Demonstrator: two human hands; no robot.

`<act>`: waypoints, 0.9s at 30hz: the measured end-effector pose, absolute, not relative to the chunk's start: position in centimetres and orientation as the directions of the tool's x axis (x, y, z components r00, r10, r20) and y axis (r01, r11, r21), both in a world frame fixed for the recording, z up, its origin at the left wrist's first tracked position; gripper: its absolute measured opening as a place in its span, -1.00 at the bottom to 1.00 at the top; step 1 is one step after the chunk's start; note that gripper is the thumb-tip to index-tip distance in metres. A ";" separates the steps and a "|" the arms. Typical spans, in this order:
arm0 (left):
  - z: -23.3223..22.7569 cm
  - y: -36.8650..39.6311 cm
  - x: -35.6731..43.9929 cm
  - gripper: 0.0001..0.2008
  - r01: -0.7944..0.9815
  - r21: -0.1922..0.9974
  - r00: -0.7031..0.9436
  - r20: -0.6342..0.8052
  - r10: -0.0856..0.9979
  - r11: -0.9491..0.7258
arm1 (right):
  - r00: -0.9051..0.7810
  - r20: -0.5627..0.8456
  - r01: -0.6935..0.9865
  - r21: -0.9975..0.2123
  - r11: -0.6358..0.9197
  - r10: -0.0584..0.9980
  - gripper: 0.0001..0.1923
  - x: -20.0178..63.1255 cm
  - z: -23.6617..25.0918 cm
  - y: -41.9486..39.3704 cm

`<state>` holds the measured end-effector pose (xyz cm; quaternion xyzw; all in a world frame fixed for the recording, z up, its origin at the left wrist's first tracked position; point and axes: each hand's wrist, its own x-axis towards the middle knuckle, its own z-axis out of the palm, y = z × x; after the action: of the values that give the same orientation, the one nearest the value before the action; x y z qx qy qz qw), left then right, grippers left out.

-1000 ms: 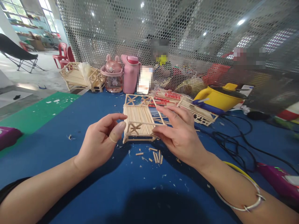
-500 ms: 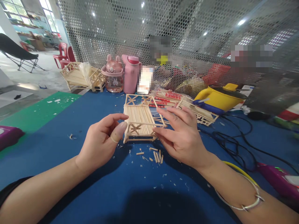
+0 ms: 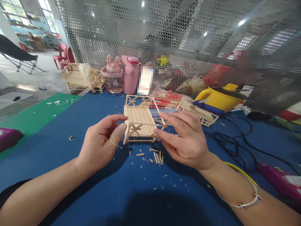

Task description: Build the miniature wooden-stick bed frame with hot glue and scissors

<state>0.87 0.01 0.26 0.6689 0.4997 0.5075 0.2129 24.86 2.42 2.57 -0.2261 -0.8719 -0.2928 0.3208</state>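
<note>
Fingers on my left hand (image 3: pixel 100 146) curl loosely, thumb and forefinger close together just beside the near left corner of the small stick bed (image 3: pixel 139 121), pinching nothing that I can make out. Fingers on my right hand (image 3: pixel 185 139) are spread and stretched toward the bed's near right corner, their tips at a thin stick (image 3: pixel 152 124) that lies across the frame; I cannot tell whether they grip it. I see the bed standing upright on the blue tabletop (image 3: pixel 70 131) between both hands, with loose stick scraps (image 3: pixel 156 156) just in front of it. Farther back stand a pink bottle (image 3: pixel 131 74) and a yellow pot (image 3: pixel 219 97), and black cables (image 3: pixel 235 141) trail off to my right.
</note>
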 end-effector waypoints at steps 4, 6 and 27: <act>0.4 -0.8 1.2 -0.79 0.626 0.613 0.055 0.581 0.812 -0.481 | -0.525 0.811 0.663 0.199 0.721 0.259 -0.67 24.8 2.8 2.2; 0.4 -1.1 1.9 -0.81 0.700 0.483 0.121 0.645 0.755 -0.525 | -0.365 0.829 0.719 -0.038 0.694 0.424 -0.67 24.8 2.6 2.5; -0.8 -0.1 5.4 -0.70 0.871 -0.136 0.465 0.537 0.704 -0.472 | -0.722 0.328 0.671 0.114 0.733 0.610 -0.86 24.8 2.7 1.7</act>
<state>5.43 -0.13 -0.76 0.8320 0.4732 0.2089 -0.2005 24.78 1.67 2.71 -0.3477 -0.9209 -0.1129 0.1354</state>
